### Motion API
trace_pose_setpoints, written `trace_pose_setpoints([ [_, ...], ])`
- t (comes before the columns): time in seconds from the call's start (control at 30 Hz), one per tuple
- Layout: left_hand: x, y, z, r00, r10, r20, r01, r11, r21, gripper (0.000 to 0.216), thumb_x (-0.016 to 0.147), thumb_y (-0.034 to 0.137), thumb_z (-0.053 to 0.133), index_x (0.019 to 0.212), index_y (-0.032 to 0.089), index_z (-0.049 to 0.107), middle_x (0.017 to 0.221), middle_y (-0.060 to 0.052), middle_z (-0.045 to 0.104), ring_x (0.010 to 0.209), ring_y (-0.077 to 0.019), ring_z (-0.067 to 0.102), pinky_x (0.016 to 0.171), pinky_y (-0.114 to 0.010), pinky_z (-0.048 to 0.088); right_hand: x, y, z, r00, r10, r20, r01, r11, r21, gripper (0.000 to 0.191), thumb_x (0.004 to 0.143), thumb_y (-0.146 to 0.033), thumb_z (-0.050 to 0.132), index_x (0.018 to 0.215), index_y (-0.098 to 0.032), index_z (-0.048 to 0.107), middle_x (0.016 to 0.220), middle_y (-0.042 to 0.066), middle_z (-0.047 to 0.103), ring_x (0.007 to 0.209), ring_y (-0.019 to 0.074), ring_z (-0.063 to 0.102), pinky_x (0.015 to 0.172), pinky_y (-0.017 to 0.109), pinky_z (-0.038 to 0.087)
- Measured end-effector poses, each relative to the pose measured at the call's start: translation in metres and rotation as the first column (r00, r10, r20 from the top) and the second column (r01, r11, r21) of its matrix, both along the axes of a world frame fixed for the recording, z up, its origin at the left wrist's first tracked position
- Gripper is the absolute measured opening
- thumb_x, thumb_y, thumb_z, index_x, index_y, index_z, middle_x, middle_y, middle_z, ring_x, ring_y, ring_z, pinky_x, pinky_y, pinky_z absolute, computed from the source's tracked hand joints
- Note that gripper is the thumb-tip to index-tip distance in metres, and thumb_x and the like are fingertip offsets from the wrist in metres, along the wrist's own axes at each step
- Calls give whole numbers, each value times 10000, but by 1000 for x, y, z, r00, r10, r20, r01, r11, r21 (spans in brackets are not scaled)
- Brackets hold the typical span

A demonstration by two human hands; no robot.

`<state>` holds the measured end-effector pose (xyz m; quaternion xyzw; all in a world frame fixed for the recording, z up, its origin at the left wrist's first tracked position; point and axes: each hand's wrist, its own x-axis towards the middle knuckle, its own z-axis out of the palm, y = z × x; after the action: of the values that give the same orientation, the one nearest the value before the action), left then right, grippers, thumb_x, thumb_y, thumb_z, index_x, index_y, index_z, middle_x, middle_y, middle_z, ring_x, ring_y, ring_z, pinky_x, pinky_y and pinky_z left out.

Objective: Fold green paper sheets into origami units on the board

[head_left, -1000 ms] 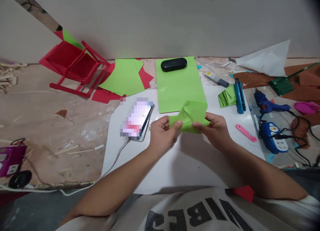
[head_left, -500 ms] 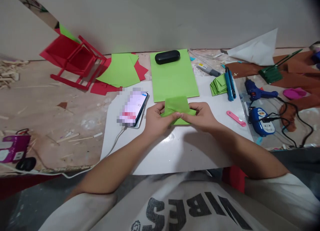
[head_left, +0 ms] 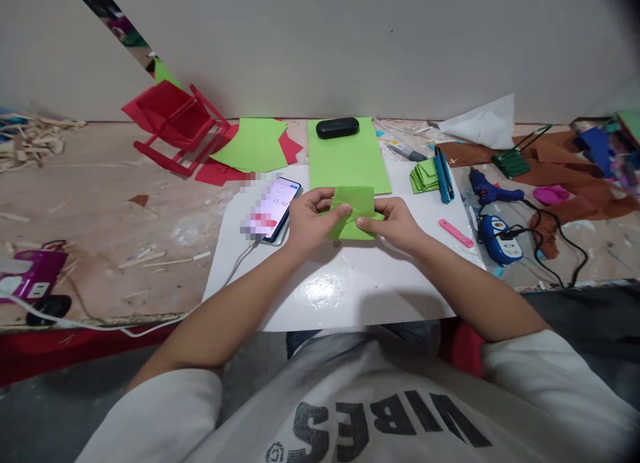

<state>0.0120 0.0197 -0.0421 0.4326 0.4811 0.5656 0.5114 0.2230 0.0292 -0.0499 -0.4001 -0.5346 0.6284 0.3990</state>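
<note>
A piece of folded green paper (head_left: 356, 199) is held between both hands above the white board (head_left: 300, 303). My left hand (head_left: 313, 217) grips its left side, thumb pressed on the front face and fingers behind. On the right edge, my right hand (head_left: 395, 224) pinches the same paper, its thumb low on a fold. The fingers behind the paper are partly hidden. Just beyond it lies a large green sheet (head_left: 345, 163) with a black case (head_left: 337, 127) on top. A phone (head_left: 281, 206) with a lit screen lies left of my left hand.
Right of the hands are folded green pieces (head_left: 424, 176), a teal stapler-like tool (head_left: 443, 176), a pink cutter (head_left: 456, 233), a blue glue gun (head_left: 493, 188) and a corded blue power socket (head_left: 501, 239). A red miniature rocking chair (head_left: 175, 126) stands at the back left.
My left thumb has moved up and away from the right thumb on the paper. Both hands still hold it. The camera view has shifted slightly.
</note>
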Motion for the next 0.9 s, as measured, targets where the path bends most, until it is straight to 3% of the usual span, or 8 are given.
trace_pose_setpoints([
  [0.13,0,2,-6,999,49,2,-49,998,36,691,559,641,1173,1001,199,878,748,-35,838,684,-192,768,652,-315,633,1,0,1,1000,30,9,-30,1000,-1,493,608,-526,1165,874,-186,928,886,50,870,781,188,714,744,329,593],
  [0.37,-2,5,-9,997,77,20,-79,989,123,614,628,434,1148,1121,223,847,799,11,808,808,-181,812,813,-324,670,2,-1,3,999,37,22,-37,999,9,540,624,-564,1168,943,-187,952,962,75,902,824,218,773,790,357,644],
  [0.53,3,0,-12,1000,2,23,-4,998,62,632,623,430,1149,1135,209,852,780,2,818,741,-169,769,751,-322,649,-2,-4,-2,997,-41,58,38,998,50,602,620,-661,1164,947,-207,942,958,82,895,845,253,780,742,388,665],
  [0.67,0,0,-13,995,-77,66,75,997,34,778,633,451,1170,1293,237,819,953,-46,885,880,-211,844,800,-342,695,-2,-5,-3,995,-93,48,89,994,67,616,660,-715,1145,953,-217,935,944,81,883,832,253,764,722,401,664],
  [0.77,-3,0,-14,989,-147,6,147,988,-47,790,630,430,1183,1308,215,840,836,-27,832,754,-226,816,671,-345,677,1,-2,-1,988,-147,56,142,987,79,631,664,-739,1140,901,-198,917,904,89,866,783,228,734,689,380,635],
  [0.9,-2,-5,-14,994,-74,-86,69,996,-60,619,716,464,1138,1227,212,896,650,25,718,577,-181,686,538,-323,588,2,2,0,983,-185,17,184,982,50,646,616,-710,1162,940,-200,936,939,98,895,796,241,776,705,387,658],
])
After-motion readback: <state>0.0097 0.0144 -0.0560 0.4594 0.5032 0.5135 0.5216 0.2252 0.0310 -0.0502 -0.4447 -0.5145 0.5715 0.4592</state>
